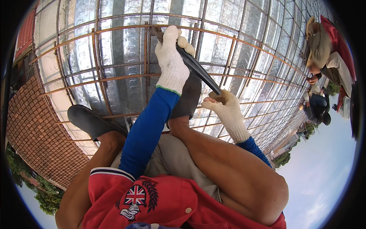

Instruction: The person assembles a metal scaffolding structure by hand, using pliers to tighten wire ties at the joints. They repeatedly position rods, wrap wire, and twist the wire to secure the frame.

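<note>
My left hand [172,57], in a white knit glove, is closed round a pair of pincers [196,69] with long black handles. Their brownish head lies among the steel bars, partly hidden by the glove. At the handle's lower end is my right hand [227,110], also gloved, with bare fingertips showing. Its fingers curl in around that end, and the contact is partly hidden. Under both hands runs a grid of rusty reinforcing bars [114,78] above shiny ribbed metal decking [124,89].
My feet, in dark clogs [85,120], stand on the bars between my bent knees. A brick-patterned surface [42,129] lies to the left. Other people [322,45] crouch along the grid at the right. A red corrugated panel [25,34] shows at the upper left.
</note>
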### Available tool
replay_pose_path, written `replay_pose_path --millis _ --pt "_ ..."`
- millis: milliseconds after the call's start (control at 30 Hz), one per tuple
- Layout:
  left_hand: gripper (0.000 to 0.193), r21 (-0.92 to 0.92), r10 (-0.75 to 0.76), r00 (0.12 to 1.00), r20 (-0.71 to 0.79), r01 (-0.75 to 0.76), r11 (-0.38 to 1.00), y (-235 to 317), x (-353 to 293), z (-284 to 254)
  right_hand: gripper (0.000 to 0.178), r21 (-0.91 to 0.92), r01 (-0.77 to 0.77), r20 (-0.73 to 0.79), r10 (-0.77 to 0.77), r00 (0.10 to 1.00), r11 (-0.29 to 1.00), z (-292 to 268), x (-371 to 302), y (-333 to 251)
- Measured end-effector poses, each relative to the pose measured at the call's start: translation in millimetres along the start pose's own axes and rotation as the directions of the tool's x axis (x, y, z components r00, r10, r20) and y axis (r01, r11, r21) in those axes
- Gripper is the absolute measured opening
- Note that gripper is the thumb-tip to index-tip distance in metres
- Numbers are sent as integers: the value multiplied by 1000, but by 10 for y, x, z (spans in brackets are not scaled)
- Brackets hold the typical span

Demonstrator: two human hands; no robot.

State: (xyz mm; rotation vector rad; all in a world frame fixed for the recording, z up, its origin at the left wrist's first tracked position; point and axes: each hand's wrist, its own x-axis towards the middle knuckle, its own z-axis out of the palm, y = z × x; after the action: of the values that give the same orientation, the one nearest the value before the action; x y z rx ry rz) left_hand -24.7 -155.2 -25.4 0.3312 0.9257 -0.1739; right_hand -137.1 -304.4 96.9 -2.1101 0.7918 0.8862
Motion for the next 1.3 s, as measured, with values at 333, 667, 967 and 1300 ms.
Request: replay_pose_path --millis 333,667,967,1300 --pt "28 -22 29 999 43 -28 999 -37 13 0 19 400 3 -126 52 991 917 -308 -84 275" --pt "27 -20 31 999 6 -31 999 -58 49 -7 16 418 -401 391 237 889 815 -783 -214 949" --pt "28 98 91 978 -190 -74 992 -44 -40 189 76 -612 471 104 -526 844 635 -377 39 -365" --pt "36 303 35 968 -248 43 952 138 -205 234 32 -379 510 232 -454 860 772 40 440 -494"
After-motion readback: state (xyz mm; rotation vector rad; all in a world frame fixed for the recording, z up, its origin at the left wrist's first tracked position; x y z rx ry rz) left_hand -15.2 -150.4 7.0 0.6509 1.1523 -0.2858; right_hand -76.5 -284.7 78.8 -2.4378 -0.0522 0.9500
